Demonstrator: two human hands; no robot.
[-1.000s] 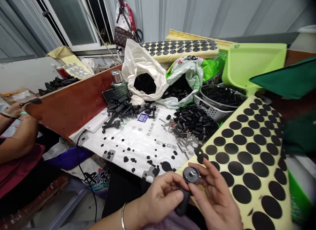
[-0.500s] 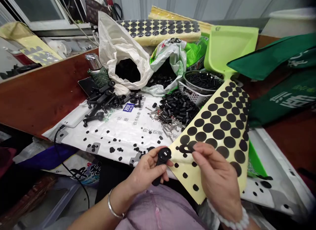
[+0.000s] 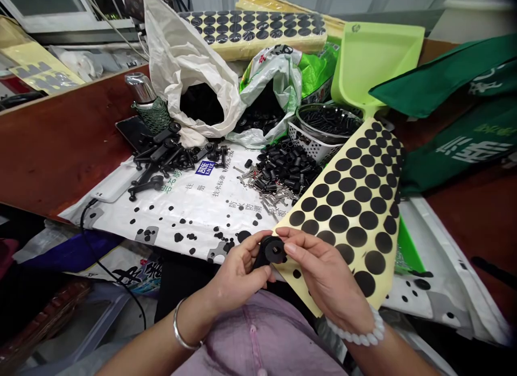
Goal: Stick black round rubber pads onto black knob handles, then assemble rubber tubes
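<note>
My left hand [image 3: 238, 276] grips a small black plastic part [image 3: 269, 251] with a round head, held just above my lap. My right hand [image 3: 323, 279] has its fingertips pinched on the round head of that same part, where a black disc sits. Right beside both hands lies a yellow sheet of round black pads [image 3: 351, 203], tilted across the table edge, with several pads gone from its near corner.
A white printed sack [image 3: 194, 203] covers the table, strewn with black dots. Behind it lie a pile of black arm parts [image 3: 165, 155], black tubes and metal pins [image 3: 283, 174], a white basket [image 3: 319, 133], open bags [image 3: 194, 90], a green dustpan [image 3: 375, 58].
My right hand left the yellow sheet and came left onto the head of the black part in my left hand. The view dropped lower, and the person at the left is out of sight.
</note>
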